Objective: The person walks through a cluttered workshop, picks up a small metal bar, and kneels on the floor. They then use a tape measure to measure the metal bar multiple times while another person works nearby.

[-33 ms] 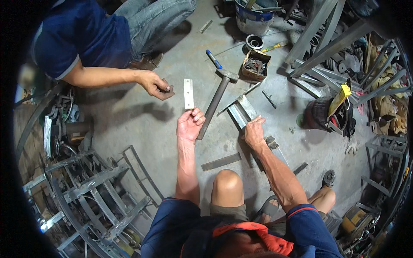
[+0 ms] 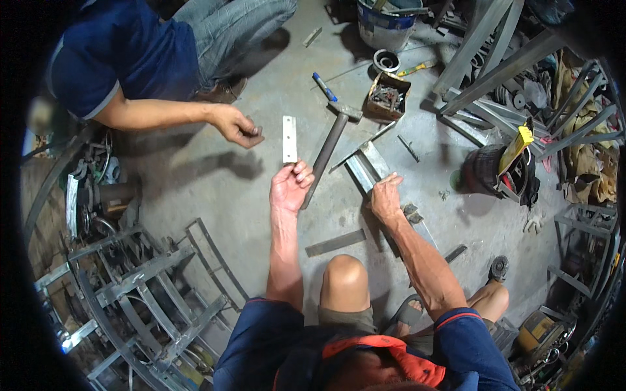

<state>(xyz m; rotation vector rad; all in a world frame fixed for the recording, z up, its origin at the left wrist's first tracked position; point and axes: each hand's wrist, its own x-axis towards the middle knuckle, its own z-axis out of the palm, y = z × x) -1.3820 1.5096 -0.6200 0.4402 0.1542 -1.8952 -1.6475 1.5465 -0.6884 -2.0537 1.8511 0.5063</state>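
My left hand (image 2: 291, 185) is raised over the floor, its fingers closed on the lower end of a pale flat metal plate (image 2: 289, 139) with a few small holes. To the right, my right hand (image 2: 386, 197) grips the edge of a steel channel frame (image 2: 360, 172) lying on the floor. Between my hands lies a hammer (image 2: 326, 153), its head pointing away from me. Across from me, a co-worker's hand (image 2: 236, 126) reaches in from the left, near the plate but apart from it, fingers curled.
Beyond the hammer are a blue marker (image 2: 324, 86), a box of small metal parts (image 2: 388, 96) and a bucket (image 2: 386, 29). A flat steel bar (image 2: 336, 243) lies before my knee. Welded frames (image 2: 147, 287) stand at left; a dark bucket (image 2: 486, 171) stands at right.
My left hand and the plate have shifted slightly to the right, and the plate stands a little straighter. My right hand stays on the frame.
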